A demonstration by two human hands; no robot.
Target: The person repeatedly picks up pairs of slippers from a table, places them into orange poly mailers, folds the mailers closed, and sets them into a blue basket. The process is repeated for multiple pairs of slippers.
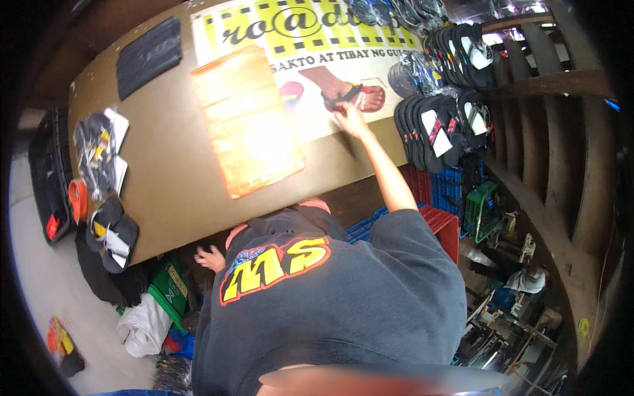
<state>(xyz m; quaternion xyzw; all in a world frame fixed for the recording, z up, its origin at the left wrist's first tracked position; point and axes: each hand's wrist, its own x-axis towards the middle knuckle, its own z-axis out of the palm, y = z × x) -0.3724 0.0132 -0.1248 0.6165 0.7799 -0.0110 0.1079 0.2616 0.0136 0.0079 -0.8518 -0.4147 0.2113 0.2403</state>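
My right hand [350,120] is above the near edge of a printed banner [317,119] on the table. Its fingers are slightly bent and apart, close to the picture of a sandalled foot, with nothing seen in them. A flat stack of orange plastic bags [247,123] lies left of that hand, partly over the banner, with glare on its surface. Low beside my body, past the table's near edge, my left hand [210,258] has spread fingers and holds nothing. Farther left lies a folded black plastic sheet or bag [149,57] on the brown tabletop [163,148].
Bundled black sandals [428,128] line the table's right end. Plastic-wrapped sandals [96,153], an orange tape or strap roll [78,198] and more sandals [114,232] sit at the left edge. Crates [443,227] and a white sack [143,326] are below. A person [527,278] is far right.
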